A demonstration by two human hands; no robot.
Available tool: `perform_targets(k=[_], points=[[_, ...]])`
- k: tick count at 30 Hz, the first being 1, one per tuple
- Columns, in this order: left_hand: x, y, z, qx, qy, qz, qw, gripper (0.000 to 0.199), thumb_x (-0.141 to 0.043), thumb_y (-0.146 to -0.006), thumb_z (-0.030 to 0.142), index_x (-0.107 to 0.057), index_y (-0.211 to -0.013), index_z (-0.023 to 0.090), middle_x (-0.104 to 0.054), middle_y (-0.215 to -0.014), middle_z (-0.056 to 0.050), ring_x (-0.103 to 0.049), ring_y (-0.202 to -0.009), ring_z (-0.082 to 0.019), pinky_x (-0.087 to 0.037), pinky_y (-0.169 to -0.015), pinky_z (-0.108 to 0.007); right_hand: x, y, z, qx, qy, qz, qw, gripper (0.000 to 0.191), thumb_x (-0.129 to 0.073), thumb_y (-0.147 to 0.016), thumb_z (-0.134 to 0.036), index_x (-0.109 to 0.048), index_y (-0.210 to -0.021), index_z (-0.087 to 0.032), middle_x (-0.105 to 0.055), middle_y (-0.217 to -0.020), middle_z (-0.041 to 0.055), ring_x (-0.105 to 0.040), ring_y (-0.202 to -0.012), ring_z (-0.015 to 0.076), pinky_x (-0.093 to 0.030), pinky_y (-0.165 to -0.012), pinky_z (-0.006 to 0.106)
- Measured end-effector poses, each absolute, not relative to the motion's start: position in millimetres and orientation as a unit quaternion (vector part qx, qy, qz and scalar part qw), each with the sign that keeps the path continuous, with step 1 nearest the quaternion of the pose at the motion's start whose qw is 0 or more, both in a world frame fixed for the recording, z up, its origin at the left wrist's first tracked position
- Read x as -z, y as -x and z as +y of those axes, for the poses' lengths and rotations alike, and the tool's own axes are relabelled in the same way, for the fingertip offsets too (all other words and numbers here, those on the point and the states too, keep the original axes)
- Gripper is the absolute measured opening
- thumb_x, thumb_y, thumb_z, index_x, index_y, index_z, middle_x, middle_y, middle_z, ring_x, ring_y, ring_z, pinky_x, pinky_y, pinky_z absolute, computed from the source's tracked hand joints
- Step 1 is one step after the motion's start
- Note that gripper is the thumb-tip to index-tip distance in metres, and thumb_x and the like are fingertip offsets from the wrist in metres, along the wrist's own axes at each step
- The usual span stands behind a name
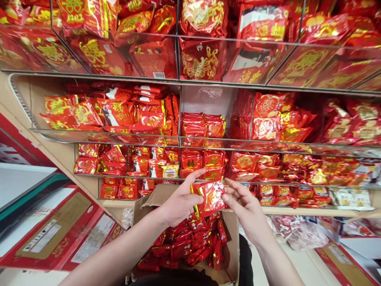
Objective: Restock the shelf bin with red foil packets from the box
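A shiny red snack packet [210,198] with gold print is held between both hands, above an open cardboard box. My left hand [182,200] grips its left side, thumb across the front and index finger stretched along the top. At the packet's right edge, the thumb and fingers of my right hand [242,204] pinch it. Below, the cardboard box [233,234] holds many similar small red packets [181,242]. Just behind the hands, stacked red packets [214,159] fill a low shelf compartment.
Shelves with clear plastic fronts [143,137] rise ahead, filled with red and gold packets [119,113]. Larger red bags [202,59] sit on the top shelf. Red and gold cartons [56,230] lie at left. Plastic-wrapped goods [308,236] lie under the shelf at right.
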State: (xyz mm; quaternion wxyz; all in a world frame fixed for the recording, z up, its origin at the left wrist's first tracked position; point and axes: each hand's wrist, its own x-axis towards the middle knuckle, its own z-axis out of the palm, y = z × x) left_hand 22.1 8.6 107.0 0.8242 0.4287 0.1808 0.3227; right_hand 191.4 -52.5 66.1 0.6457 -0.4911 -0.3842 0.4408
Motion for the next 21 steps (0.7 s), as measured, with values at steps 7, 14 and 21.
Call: perform_targets(k=[7,14,21], points=[[-90.5,-38.7,1.2,-0.423,-0.391,0.196,0.793,0.050,-0.057,-0.069,0.006,-0.048,-0.115,0.023,-0.058,-0.118,-0.005,-0.057,-0.101,-0.019,-0.043,-0.090,-0.033,-50.8,-160.9,-54.0,-0.471,0.447,-0.356,0.672,0.058,-0.070,-0.068,-0.029,-0.035,-0.115,-0.028,-0.061,-0.110,0.0054,-0.062,-0.091,0.0171,-0.052,-0.079,0.034],[-91.4,-38.5,4.9,-0.466,-0.708,0.204,0.490,0.050,-0.045,-0.082,0.013,-0.034,-0.129,0.027,-0.038,-0.140,-0.006,-0.036,-0.127,-0.022,-0.031,-0.107,-0.040,-67.4,-154.1,-46.2,-0.335,0.446,-0.374,0.741,0.069,-0.063,-0.074,-0.030,-0.020,-0.128,-0.031,-0.056,-0.119,0.0114,-0.061,-0.100,0.0212,-0.052,-0.083,0.039],[-133.1,-24.8,85.7,-0.381,-0.880,0.249,-0.136,0.049,-0.046,-0.083,0.016,-0.036,-0.131,0.015,-0.030,-0.144,-0.012,-0.010,-0.137,-0.029,-0.018,-0.109,-0.050,-190.7,-227.5,7.3,0.130,0.663,-0.610,0.413,0.066,-0.051,-0.077,-0.018,-0.022,-0.136,-0.021,-0.060,-0.101,0.0159,-0.062,-0.087,0.0297,-0.049,-0.076,0.045]])
